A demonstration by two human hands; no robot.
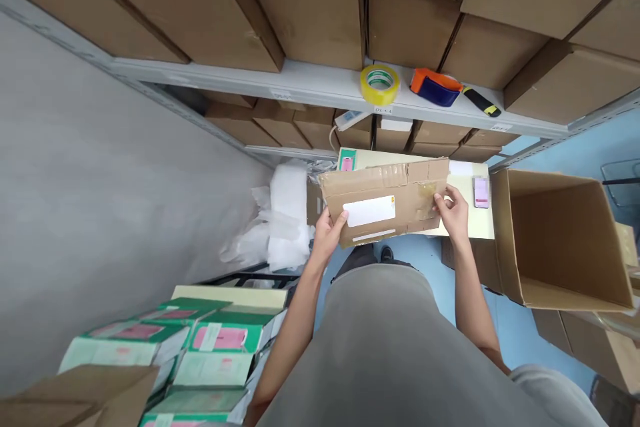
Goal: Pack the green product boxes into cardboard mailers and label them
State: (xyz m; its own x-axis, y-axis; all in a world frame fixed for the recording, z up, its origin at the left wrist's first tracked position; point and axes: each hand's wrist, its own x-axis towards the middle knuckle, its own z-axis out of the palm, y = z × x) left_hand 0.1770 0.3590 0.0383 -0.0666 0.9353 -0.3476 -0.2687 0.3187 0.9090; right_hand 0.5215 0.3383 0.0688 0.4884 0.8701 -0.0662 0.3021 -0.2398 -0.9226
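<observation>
I hold a small taped cardboard box point(385, 200) with a white label over a pale table point(480, 223). My left hand point(327, 235) grips its lower left corner with curled fingers. Fingers of my right hand point(454, 212) wrap around the box's right end. The box is tilted, label side facing me.
A large open carton point(560, 240) stands at the right. Yellow tape roll point(380, 84), an orange-blue tape dispenser point(435, 87) and a knife point(481, 101) lie on the shelf. White bubble wrap point(283, 220) hangs at the left. Green-pink packs point(200, 347) are stacked bottom left. A pink item point(481, 192) lies on the table.
</observation>
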